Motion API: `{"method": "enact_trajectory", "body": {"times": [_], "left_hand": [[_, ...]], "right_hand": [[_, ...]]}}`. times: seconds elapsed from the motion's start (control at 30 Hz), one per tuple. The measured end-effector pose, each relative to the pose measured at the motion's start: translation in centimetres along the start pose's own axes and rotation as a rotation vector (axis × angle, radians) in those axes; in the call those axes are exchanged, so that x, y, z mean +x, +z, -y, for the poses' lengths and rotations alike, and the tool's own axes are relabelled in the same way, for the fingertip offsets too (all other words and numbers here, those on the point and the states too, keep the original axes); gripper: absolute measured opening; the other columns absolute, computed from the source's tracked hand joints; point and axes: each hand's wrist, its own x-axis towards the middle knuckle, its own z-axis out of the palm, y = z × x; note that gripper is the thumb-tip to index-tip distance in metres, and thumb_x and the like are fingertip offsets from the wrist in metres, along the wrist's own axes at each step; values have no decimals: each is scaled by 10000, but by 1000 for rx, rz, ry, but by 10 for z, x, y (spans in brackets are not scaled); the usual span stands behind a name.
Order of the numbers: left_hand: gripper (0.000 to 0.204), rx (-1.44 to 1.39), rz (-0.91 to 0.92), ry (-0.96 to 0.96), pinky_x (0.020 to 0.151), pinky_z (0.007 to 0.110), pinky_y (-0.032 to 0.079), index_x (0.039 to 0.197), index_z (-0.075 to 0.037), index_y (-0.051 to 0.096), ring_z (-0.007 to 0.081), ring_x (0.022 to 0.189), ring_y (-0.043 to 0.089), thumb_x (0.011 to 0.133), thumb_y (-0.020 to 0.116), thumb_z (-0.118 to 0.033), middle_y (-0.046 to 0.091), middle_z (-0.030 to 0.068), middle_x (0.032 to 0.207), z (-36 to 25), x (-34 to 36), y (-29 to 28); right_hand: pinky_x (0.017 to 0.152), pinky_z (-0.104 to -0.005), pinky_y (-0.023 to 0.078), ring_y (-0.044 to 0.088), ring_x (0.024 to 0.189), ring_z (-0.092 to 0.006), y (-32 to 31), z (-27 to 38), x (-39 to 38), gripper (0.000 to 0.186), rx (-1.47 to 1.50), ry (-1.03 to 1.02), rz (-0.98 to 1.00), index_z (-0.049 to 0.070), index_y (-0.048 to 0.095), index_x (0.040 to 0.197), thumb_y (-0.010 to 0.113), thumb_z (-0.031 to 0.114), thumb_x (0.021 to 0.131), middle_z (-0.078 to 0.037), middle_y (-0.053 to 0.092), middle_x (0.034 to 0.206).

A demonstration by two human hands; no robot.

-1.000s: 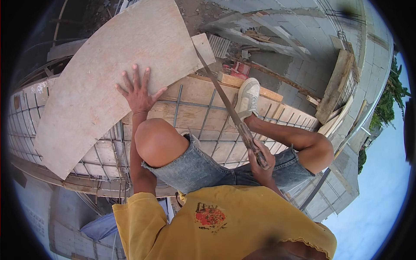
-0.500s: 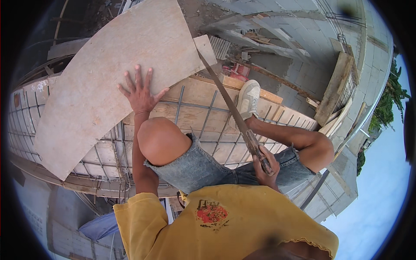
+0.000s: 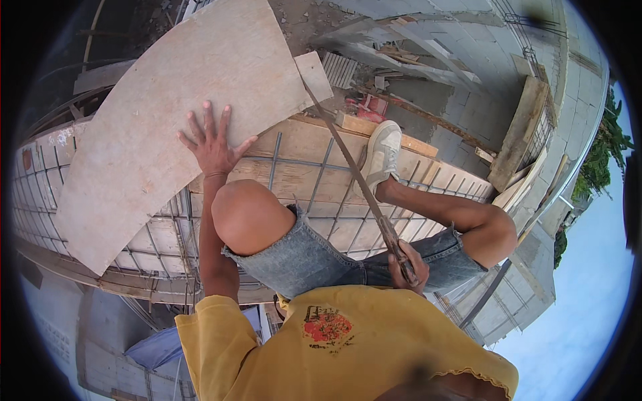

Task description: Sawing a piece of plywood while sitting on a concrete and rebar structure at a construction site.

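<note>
- Soft daylight: evenly spread, shadows faint.
- Upper left: dimly lit.
- Block wall (image 3: 584,100): bent by fisheye; corners blackened.
- Dark smudge (image 3: 536,20): blurred, upper right.

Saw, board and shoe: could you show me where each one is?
Saw (image 3: 359,175): head view, on the middle of its long blade.
Board (image 3: 164,127): head view, on its broad flat face.
Shoe (image 3: 383,152): head view, on its upper, around the laces.
</note>
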Motion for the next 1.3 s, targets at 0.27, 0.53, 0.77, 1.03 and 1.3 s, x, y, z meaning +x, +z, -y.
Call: {"method": "enact_trajectory", "body": {"times": [0.27, 0.53, 0.77, 1.03, 1.3], "left_hand": [[946, 7, -2, -15, 1107, 709, -103, 1496, -389, 393, 367, 1522, -37, 700, 515, -885, 131, 19, 1661, -20, 9, 7], [961, -30, -21, -15, 1102, 706, -122, 1493, -377, 402, 354, 1523, -42, 687, 531, -884, 134, 17, 1660, -5, 5, 2], [958, 2, -9, 16, 1104, 717, -87, 1502, -378, 379, 362, 1522, -29, 697, 543, -870, 136, 24, 1659, -28, 24, 10], [962, -6, 24, -6, 1107, 695, -132, 1497, -379, 388, 359, 1522, -48, 692, 523, -888, 129, 23, 1661, -7, -3, 0], [952, -31, -13, 22, 1103, 716, -88, 1508, -387, 365, 363, 1521, -15, 706, 525, -875, 144, 27, 1658, -21, 15, 6]], "right_hand": [[747, -246, 518, 670, 895, -116, 110, -2, 170, 427, 227, -49, -37, 47, 605, 1289, 687, 1, 873, -134, 702, 1110], [775, -271, 540, 707, 905, -151, -6, 14, 16, 424, -138, -14, 15, 5, 604, 1261, 705, -25, 850, -170, 724, 1041], [735, -247, 491, 607, 817, -95, 121, -7, 204, 406, 251, -76, -83, 59, 610, 1281, 696, 70, 884, -98, 696, 1016], [798, -269, 534, 707, 934, -178, 12, 21, 36, 403, -46, 139, 57, -13, 600, 1260, 686, -18, 867, -177, 709, 1054], [814, -238, 487, 625, 901, -113, 82, -4, 163, 416, 147, 10, 48, 38, 589, 1308, 678, 64, 903, -119, 697, 1098]]}}
